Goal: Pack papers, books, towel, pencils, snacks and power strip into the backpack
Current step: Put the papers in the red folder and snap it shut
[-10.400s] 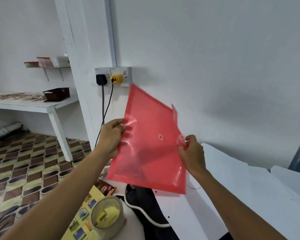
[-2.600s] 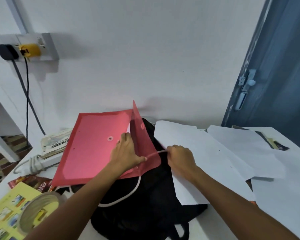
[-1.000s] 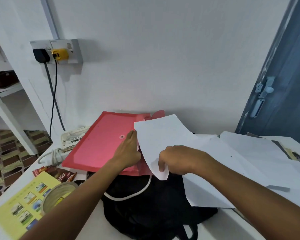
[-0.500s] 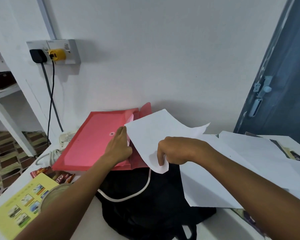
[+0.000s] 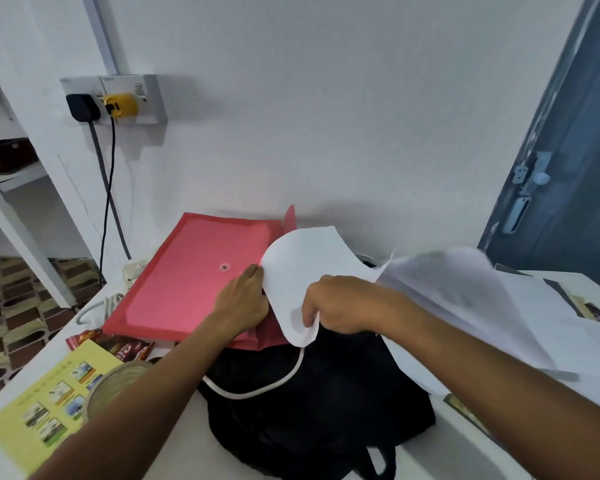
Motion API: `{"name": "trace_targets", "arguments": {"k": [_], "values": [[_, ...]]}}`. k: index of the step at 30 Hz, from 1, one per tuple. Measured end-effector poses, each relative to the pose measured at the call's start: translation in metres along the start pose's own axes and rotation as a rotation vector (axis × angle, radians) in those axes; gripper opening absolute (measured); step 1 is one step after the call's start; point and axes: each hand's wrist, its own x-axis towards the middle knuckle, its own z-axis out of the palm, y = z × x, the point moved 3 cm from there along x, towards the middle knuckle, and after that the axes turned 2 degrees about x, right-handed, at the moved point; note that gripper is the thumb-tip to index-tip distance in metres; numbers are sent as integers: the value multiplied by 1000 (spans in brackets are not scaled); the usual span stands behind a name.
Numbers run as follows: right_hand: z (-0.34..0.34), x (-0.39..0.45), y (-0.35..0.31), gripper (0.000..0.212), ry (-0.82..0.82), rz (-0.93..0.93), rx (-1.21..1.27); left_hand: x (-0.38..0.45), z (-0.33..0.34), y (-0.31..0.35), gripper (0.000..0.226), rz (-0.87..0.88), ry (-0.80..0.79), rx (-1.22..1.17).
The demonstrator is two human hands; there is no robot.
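A red plastic folder (image 5: 191, 282) lies on the white table (image 5: 499, 452), its right end over the black backpack (image 5: 312, 414). My left hand (image 5: 243, 303) holds the folder's open mouth. My right hand (image 5: 343, 303) grips a curled white paper sheet (image 5: 302, 268) whose near corner sits at the folder's opening. More white papers (image 5: 482, 306) trail to the right, blurred. A white power strip cord (image 5: 257, 389) loops over the backpack. A red snack packet (image 5: 118, 346) lies left of it.
A yellow booklet (image 5: 49, 407) and a roll of tape (image 5: 111, 389) sit at the near left. A wall socket with a black and a yellow plug (image 5: 115, 103) is on the wall. A blue door (image 5: 568, 168) stands at right. Tiled floor shows at left.
The paper sheet has moved left toward the folder's mouth in my right hand. The loose papers at right have lifted and blur. My left hand stays at the folder's opening.
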Motion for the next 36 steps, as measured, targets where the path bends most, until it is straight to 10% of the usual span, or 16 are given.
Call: {"name": "trace_targets", "arguments": {"k": [9, 14, 17, 20, 23, 31, 36], "values": [[77, 17, 0, 54, -164, -48, 65, -9, 14, 3, 45, -129, -123, -93], [83, 20, 1, 50, -350, -72, 343, -18, 36, 14, 80, -130, -250, 302], [79, 28, 22, 34, -87, 22, 520, -21, 42, 13, 87, -121, -205, 340], [73, 29, 63, 20, 270, 351, 149, -23, 42, 13, 88, -108, -176, 343], [80, 21, 94, 34, 247, 605, 55, -25, 43, 13, 91, -107, -170, 329], [87, 20, 124, 76, 485, 707, 852, -25, 43, 11, 92, -104, -162, 319], [77, 28, 121, 13, 482, 612, 1244, -27, 40, 11, 98, -110, -145, 314]]}}
